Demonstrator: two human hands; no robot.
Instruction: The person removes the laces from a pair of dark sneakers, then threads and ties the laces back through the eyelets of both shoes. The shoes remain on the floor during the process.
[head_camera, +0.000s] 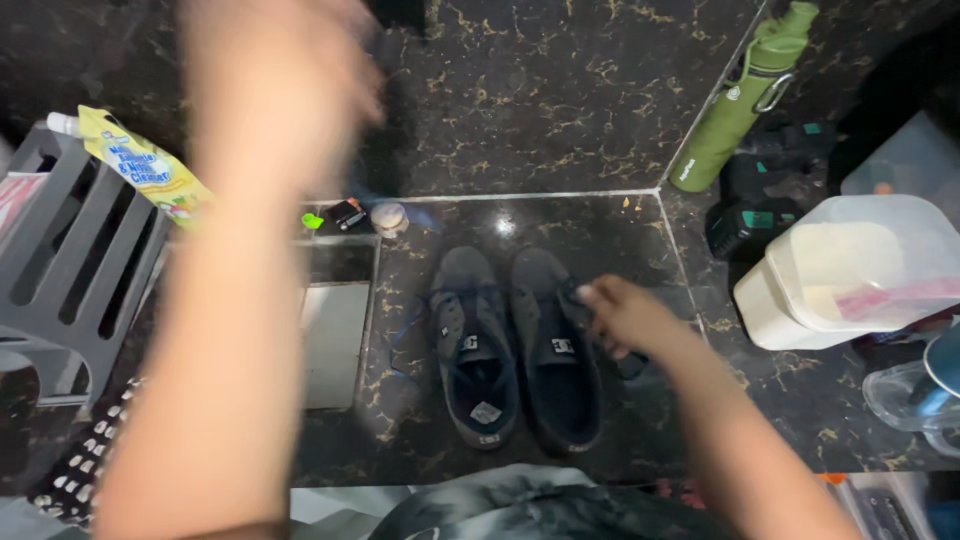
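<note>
Left arm (240, 300) blurred, fingers unreadable; right hand (625, 315) pinches right shoe's (555, 350) lace. Advice: hold lace taut, steady shoe.

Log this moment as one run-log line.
right hand: at laces of right dark shoe | left hand: raised, blurred, holding nothing visible | left dark shoe alongside | floor: black marble
</note>
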